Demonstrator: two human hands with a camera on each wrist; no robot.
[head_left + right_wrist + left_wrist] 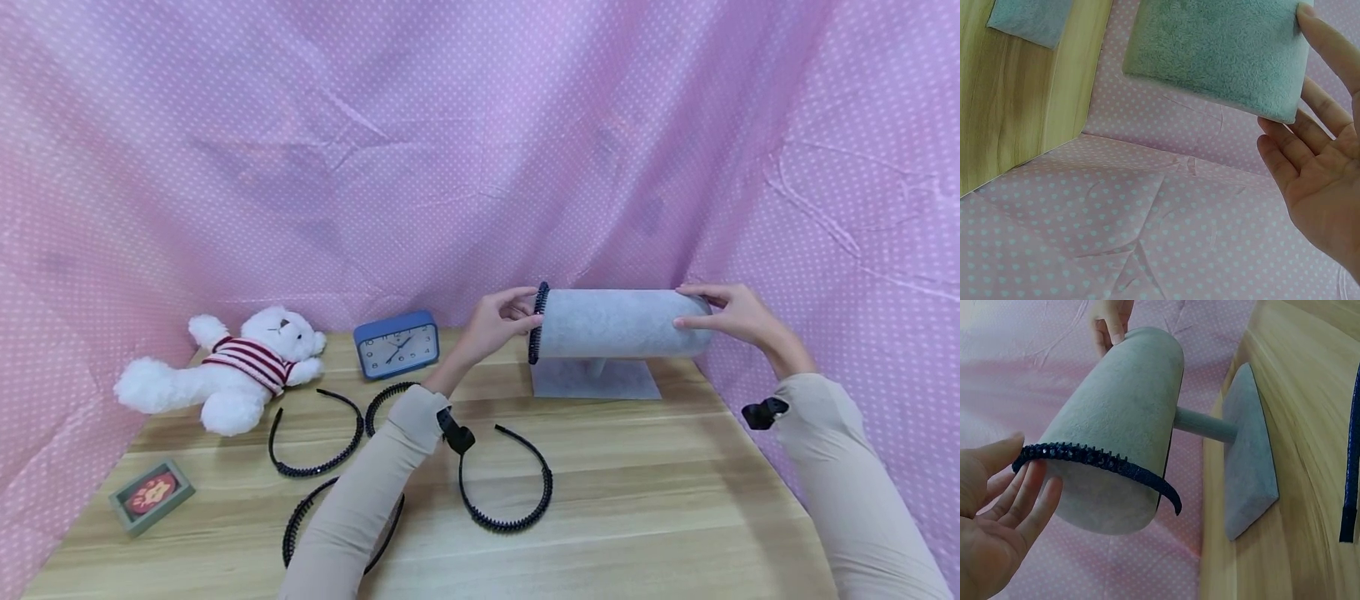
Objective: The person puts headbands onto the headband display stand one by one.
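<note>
A grey plush headband display stand [618, 323] has a horizontal roll on a post, with a flat base [596, 383] on the table. Around the roll's left end sits a black beaded headband [1085, 454]. My left hand [495, 323] pinches this headband at its top, thumb on one side and fingers on the other, as the left wrist view shows. One tip of the band hangs free past the roll's lower side. At the opposite end, my right hand [738, 317] grips the roll between thumb and fingers.
Several black headbands lie on the wooden table [637, 517], one of them [551, 483] in front of the stand. A blue alarm clock [397, 344], a white teddy bear [251, 367] and a small framed picture [152, 496] are on the left. Pink dotted cloth [480, 167] hangs behind.
</note>
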